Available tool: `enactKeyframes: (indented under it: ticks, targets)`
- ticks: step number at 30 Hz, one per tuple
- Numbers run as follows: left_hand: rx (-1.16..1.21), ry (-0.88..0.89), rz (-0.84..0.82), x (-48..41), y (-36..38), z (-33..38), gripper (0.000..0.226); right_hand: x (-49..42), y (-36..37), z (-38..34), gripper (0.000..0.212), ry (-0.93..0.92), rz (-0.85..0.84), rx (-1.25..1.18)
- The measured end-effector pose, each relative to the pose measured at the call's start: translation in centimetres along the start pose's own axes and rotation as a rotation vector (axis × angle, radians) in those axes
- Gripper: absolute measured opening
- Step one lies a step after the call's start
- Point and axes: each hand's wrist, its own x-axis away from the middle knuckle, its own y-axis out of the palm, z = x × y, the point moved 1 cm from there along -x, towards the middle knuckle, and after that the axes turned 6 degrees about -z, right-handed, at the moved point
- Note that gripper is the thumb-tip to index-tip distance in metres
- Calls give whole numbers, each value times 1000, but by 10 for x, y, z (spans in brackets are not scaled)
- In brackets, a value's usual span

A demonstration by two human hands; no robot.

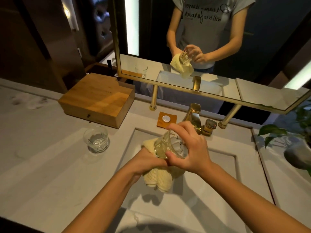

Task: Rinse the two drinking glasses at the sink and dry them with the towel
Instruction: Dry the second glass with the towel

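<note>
Over the sink basin [193,207], the glass [170,147] is up in both hands and tipped on its side, so this looks like the drying step on one of the pair. The right hand [190,148] has it firmly, fingers spread over the top of the wall and thumb clamped underneath near the rim. The left hand [148,163] meets it from the other side and grips the pale yellow towel [159,180], its fingers buried in the cloth. Yellow shows through the glass wall, so I judge the towel is pushed into the mouth, with the rest hanging in folds below the wrists. Out to the left, the second glass [96,139] stands upright on the stone counter [42,165], just beside the basin edge and well apart from the hands; whether it is wet or dry I cannot tell from here. Behind it sits a wooden box [97,98], and at the back of the basin there is the brass faucet [195,115], with no water visibly running, and a small wooden dish [166,119] just beside it. The mirror [117,47] above shows the same hold from the front, and a leafy plant [276,132] stands off to the right. Next up, I'd say, is twisting glass against cloth to wipe the inside all the way round, keeping that right-hand grip snug on slick glass above a hard basin, then standing it on the counter and seeing to the other one.
</note>
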Motion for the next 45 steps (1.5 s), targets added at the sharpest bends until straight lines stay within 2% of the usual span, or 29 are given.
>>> enactKeyframes:
  ticks: [3,6,10,13,18,22,25,34,41,43,45]
  targets:
    - [28,-10,128,9,-2,-14,47,-7,12,-9,62,36,-20,27]
    - [-29,-8,229,25,-13,-23,41,-11,29,-22,62,56,-143,41]
    - [-19,-37,361,59,-35,-41,44,-18,57,-39,62,83,-243,-56]
    - [83,-77,478,88,-53,-58,38,-29,84,-55,64,92,-306,-144]
    - [270,-117,591,140,-80,-85,31,-56,134,-85,68,7,-452,-189]
    - [343,-137,682,173,-93,-101,36,-74,174,-101,72,-127,-607,-101]
    - [379,-136,721,187,-94,-104,30,-81,198,-110,75,-163,-689,-57]
    - [440,-115,738,196,-98,-102,35,-84,229,-119,75,-238,-804,134]
    - [312,-84,605,191,-103,-66,31,-88,203,-122,87,-197,-928,123]
    - [286,-54,512,189,-98,-51,29,-84,174,-114,79,-128,-890,48]
    - [289,-14,441,185,-90,-34,23,-76,140,-100,58,-17,-825,-153]
